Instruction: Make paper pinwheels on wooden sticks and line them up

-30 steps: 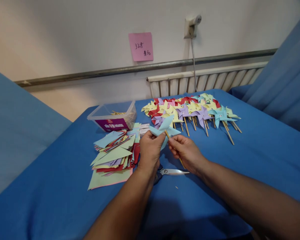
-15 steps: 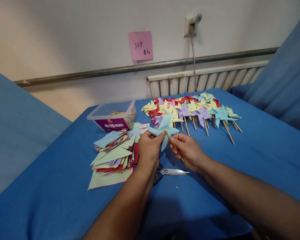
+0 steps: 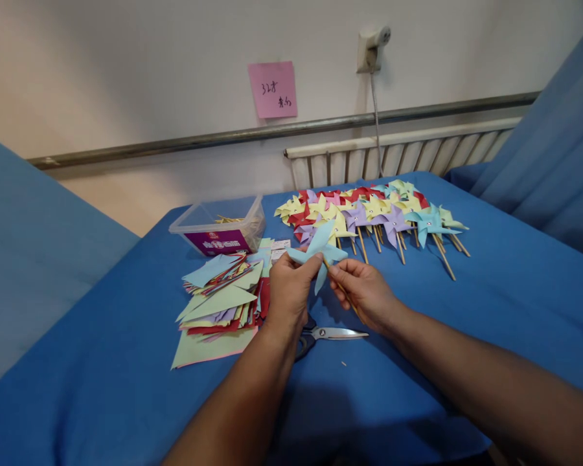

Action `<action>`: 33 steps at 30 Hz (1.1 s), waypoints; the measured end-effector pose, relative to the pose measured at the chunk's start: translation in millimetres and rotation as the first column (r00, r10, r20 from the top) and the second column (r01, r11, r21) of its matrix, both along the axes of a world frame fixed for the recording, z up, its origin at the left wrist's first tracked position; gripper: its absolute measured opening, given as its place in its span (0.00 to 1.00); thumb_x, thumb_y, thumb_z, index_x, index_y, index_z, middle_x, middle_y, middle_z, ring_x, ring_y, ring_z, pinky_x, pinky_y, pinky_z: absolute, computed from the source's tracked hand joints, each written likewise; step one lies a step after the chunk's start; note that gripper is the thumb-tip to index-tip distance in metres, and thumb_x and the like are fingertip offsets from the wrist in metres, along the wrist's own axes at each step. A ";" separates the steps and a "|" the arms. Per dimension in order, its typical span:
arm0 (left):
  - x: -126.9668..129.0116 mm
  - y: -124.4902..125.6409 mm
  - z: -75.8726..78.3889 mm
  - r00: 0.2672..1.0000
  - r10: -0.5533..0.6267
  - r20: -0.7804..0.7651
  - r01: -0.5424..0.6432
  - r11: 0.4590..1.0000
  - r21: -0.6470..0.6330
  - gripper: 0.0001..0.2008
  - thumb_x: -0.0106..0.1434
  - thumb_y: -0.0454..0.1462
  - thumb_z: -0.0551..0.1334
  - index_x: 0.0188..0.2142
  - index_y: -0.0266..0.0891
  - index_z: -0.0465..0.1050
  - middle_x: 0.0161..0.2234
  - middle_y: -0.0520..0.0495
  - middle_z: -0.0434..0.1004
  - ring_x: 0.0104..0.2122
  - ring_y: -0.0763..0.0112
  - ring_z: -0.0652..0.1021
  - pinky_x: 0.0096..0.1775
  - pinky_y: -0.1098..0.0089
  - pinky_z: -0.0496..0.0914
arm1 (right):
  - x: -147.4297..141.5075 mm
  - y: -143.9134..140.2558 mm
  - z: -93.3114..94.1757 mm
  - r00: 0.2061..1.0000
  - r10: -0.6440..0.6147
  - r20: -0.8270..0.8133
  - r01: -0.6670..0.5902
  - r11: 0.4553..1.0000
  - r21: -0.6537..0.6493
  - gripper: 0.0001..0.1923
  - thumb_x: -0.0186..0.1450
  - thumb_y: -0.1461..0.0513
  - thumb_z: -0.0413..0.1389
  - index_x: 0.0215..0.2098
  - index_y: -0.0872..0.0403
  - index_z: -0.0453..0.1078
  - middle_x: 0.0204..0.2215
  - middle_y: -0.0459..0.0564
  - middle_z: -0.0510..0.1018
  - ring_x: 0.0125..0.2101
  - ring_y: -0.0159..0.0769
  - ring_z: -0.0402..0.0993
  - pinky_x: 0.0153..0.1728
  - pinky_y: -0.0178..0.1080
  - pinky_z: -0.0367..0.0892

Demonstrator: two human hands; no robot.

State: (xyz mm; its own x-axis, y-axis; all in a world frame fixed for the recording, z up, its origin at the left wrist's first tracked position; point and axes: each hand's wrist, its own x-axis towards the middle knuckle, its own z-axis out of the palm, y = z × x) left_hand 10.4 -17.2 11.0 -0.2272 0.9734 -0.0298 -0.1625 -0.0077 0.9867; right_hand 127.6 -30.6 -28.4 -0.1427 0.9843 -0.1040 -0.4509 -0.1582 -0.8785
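Pinwheel (image 3: 324, 248), light-blue paper, right near the centre of frame! Left grip (image 3: 291, 285) pinches it near the hub, right grip (image 3: 362, 290) holds its wooden stick (image 3: 352, 305), scissors (image 3: 333, 333) lie just below on the blue-covered desk (image 3: 466, 343), multicoloured pinwheels (image 3: 394, 223) crowd right of centre.

Left fingers (image 3: 311, 266) hold pinwheel (image 3: 322, 238), right fingers (image 3: 341, 278) grip stick (image 3: 353, 307)

Open on the right hand's (image 3: 366, 294) outer side, crowded beside the left hand (image 3: 291, 285).
Bare blue cloth (image 3: 515, 310) leaves passage rightward. A held light-blue pinwheel (image 3: 322, 237) fills the gap between hands; finished pinwheels (image 3: 394, 220) block ahead-right, paper stacks (image 3: 218, 303) the left hand's outer side, scissors (image 3: 337, 333) the near side.
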 end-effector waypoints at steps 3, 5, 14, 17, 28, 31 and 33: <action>-1.4 0.7 0.5 1.000 0.003 -0.018 -0.004 1.000 -0.018 0.13 0.43 0.39 0.72 0.26 0.35 0.72 0.19 0.56 0.69 0.18 0.79 0.65 0.25 0.74 0.62 | 0.1 -1.3 1.9 1.000 0.006 -0.002 -0.006 1.000 0.004 0.18 0.53 0.50 0.66 0.26 0.54 0.67 0.19 0.40 0.70 0.14 0.23 0.61 0.11 0.28 0.54; -2.4 1.3 0.4 1.000 -0.011 -0.020 0.010 1.000 -0.026 0.13 0.43 0.39 0.71 0.26 0.35 0.72 0.19 0.55 0.70 0.18 0.78 0.66 0.26 0.73 0.63 | 0.6 -1.4 2.3 1.000 0.003 0.002 -0.003 1.000 0.004 0.18 0.53 0.50 0.66 0.26 0.54 0.67 0.19 0.40 0.71 0.14 0.23 0.61 0.11 0.28 0.55; -5.7 4.7 -2.3 0.995 0.004 -0.104 -0.006 1.000 -0.012 0.13 0.43 0.40 0.71 0.27 0.37 0.73 0.20 0.54 0.71 0.19 0.75 0.69 0.25 0.73 0.63 | -0.1 -0.3 2.1 0.998 -0.007 0.055 0.008 1.000 -0.017 0.20 0.52 0.49 0.66 0.25 0.54 0.67 0.18 0.41 0.71 0.13 0.24 0.62 0.10 0.28 0.57; -5.9 5.5 -3.1 0.993 0.008 -0.119 -0.009 1.000 -0.012 0.13 0.43 0.40 0.71 0.27 0.37 0.73 0.19 0.54 0.71 0.19 0.75 0.69 0.25 0.72 0.63 | -0.7 -0.4 2.5 0.998 -0.001 0.056 0.002 1.000 -0.021 0.19 0.52 0.49 0.66 0.25 0.54 0.67 0.18 0.40 0.71 0.13 0.24 0.63 0.10 0.28 0.58; -5.5 6.7 -3.5 0.990 0.027 -0.140 -0.029 0.999 -0.018 0.12 0.42 0.38 0.70 0.26 0.38 0.72 0.19 0.56 0.70 0.18 0.75 0.67 0.25 0.72 0.63 | -1.5 -3.1 4.8 0.998 0.015 0.068 -0.013 0.999 -0.032 0.20 0.52 0.49 0.65 0.26 0.54 0.66 0.18 0.40 0.71 0.12 0.24 0.64 0.10 0.28 0.60; -5.8 6.9 -3.7 0.991 0.020 -0.132 -0.024 0.999 -0.031 0.12 0.42 0.38 0.70 0.27 0.38 0.72 0.19 0.55 0.70 0.17 0.76 0.67 0.24 0.72 0.63 | -2.1 -2.8 3.7 0.998 0.009 0.070 -0.007 1.000 -0.026 0.20 0.52 0.48 0.65 0.25 0.54 0.66 0.17 0.40 0.71 0.12 0.24 0.64 0.10 0.28 0.60; -6.0 6.8 -3.6 0.993 0.003 -0.114 -0.008 0.999 -0.040 0.13 0.42 0.38 0.71 0.27 0.38 0.73 0.19 0.55 0.70 0.17 0.76 0.67 0.24 0.72 0.63 | -2.2 -2.4 3.6 0.997 -0.001 0.075 0.003 1.000 -0.026 0.20 0.52 0.48 0.65 0.25 0.54 0.66 0.17 0.40 0.71 0.12 0.24 0.64 0.10 0.28 0.60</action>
State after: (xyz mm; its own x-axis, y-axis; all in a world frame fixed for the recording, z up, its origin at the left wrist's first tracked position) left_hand 4.4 -10.5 7.4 -0.2365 0.9707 -0.0429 -0.0486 0.0323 0.9983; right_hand 125.4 -33.0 -24.8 -0.1316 0.9814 -0.1397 -0.3841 -0.1804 -0.9055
